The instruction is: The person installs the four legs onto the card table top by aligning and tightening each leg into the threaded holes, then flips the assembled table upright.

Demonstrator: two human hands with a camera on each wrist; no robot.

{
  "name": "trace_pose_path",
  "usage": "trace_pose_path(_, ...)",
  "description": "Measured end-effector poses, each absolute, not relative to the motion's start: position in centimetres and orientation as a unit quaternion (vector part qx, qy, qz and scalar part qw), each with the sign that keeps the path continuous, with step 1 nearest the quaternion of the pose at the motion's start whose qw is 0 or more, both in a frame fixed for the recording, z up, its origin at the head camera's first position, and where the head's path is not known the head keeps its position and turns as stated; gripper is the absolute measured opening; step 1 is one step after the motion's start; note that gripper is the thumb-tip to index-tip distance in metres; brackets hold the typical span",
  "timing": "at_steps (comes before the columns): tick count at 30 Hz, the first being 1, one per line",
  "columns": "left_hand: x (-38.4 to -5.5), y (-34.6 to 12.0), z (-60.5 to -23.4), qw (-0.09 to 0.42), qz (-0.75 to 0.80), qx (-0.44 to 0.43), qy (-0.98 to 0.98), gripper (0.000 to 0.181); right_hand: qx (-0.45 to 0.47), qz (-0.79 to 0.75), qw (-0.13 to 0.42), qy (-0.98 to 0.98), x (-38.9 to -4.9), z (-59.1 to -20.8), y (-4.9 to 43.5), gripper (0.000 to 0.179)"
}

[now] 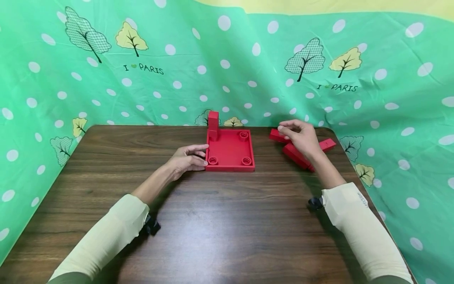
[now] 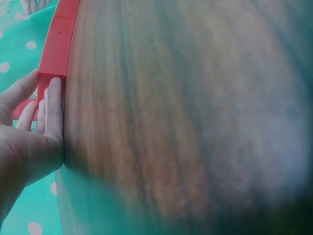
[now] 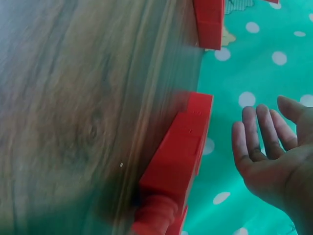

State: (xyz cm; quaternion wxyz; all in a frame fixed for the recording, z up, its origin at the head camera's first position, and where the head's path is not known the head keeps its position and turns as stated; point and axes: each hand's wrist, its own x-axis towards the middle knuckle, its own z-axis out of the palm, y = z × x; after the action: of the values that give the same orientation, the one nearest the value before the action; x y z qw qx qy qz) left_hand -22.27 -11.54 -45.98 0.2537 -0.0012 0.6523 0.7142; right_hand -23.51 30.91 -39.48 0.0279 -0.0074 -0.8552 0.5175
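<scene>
cream sleeves | dark-green upper cloth | black wrist mounts | bare hands

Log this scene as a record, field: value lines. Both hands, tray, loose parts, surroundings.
left hand: touching the left edge of the red tray, fingers fairly straight
right hand: above the loose red blocks, fingers not closed round any
red tray: square, flat on table
far-left corner: upright red post
other three corners: round sockets, nothing standing in them
loose red blocks: right of tray, partly hidden by right hand; exact count unclear
table: brown wood-grain
backdrop: green dotted cloth
</scene>
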Motion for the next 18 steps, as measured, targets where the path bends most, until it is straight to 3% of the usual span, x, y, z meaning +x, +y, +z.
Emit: trace_pose_path(18,-22.2,-11.6,-46.0,0.260,0.719,0.000,0.645,0.078,-0.049,0.389,-0.021,-0.919,-23.5,-41.0,35.0,0.054)
